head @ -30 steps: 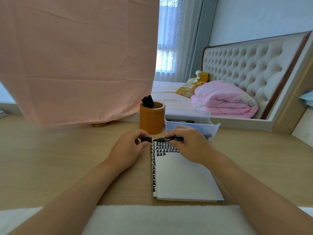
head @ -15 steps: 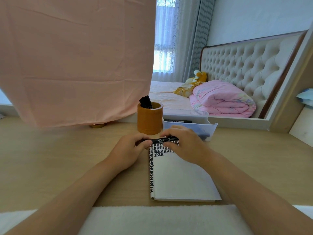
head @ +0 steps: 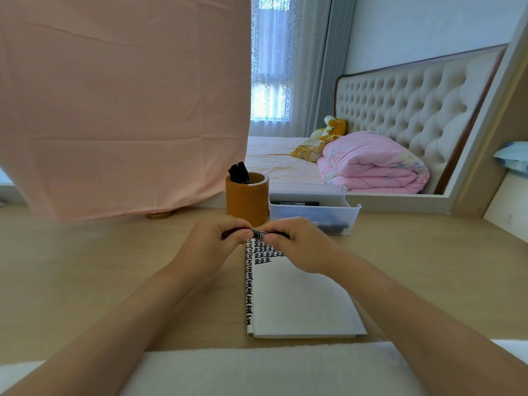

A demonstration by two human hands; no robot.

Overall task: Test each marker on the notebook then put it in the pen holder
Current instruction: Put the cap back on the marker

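A black marker (head: 258, 232) lies level between my two hands, just above the top edge of the white notebook (head: 297, 298). My left hand (head: 211, 244) grips its left end, where the cap sits. My right hand (head: 303, 244) grips the barrel on the right. The notebook lies open on the desk, with rows of black test marks (head: 264, 252) at its top. Behind my hands stands the brown round pen holder (head: 248, 201) with black markers (head: 240, 172) sticking out of it.
A clear plastic bin (head: 317, 211) with more markers (head: 294, 203) stands right of the holder. A pink cloth (head: 120, 104) hangs at the back left over a mirror showing a bed. A white towel (head: 271, 370) lies along the near desk edge.
My hands have come together: the cap in my left hand, apart from the marker a second ago, now sits against the marker's end. The view has shifted slightly.
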